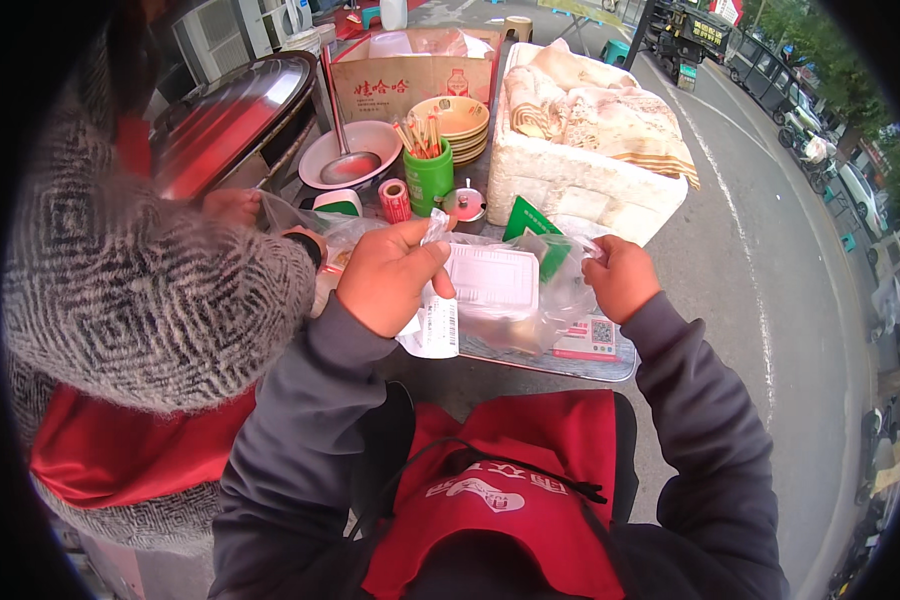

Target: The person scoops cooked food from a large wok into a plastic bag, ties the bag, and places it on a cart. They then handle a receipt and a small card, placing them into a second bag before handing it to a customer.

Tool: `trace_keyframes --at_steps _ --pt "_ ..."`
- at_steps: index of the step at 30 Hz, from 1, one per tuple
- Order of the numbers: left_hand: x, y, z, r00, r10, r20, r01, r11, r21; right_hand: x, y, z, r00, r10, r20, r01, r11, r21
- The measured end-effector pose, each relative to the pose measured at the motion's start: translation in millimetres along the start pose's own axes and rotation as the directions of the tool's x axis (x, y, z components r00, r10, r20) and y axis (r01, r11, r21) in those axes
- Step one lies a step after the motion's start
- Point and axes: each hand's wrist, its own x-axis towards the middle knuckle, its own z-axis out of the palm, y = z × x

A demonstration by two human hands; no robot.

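Observation:
My left hand (390, 274) pinches one gathered handle of a clear plastic bag (566, 296). On the other side, my right hand (624, 277) grips the opposite handle, so the bag's mouth is drawn apart. Inside it lies a white takeaway box (493, 277) with a ribbed lid; something pale and blurred shows beneath the box. A printed paper receipt (441, 330) hangs below my left hand, bearing small writing and a barcode. Just behind the bag stands a green sign (526, 219), partly covered by the plastic.
Left, a co-worker's sleeve (180, 300) crowds my arm; their hands hold another bag (292, 214). Behind are a ladle (351, 166) in a bowl (390, 135), a green chopstick holder (429, 180), stacked bowls (450, 118), a paper roll (394, 201), a cardboard box (375, 94) and a cloth-covered foam box (570, 180).

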Motion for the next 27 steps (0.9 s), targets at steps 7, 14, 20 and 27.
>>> trace_keyframes --at_steps 7,14,20,27 --pt "25 5 24 0.951 0.308 -0.039 -0.277 0.898 0.343 6 -73 -20 0.957 -0.278 0.087 0.181 0.8 0.572" --pt "-18 -8 66 0.898 0.431 -0.089 -0.214 0.606 0.766 -14 -91 24 0.882 -0.467 0.061 0.438 0.862 0.254" --pt "-45 -65 77 0.832 0.456 -0.315 -0.239 0.808 0.538 -22 -79 24 0.944 -0.328 -0.025 0.302 0.834 0.461" --pt "24 -104 60 0.874 0.467 -0.133 -0.42 0.865 0.275 -19 -77 29 0.907 -0.41 -0.091 0.412 0.824 0.389"
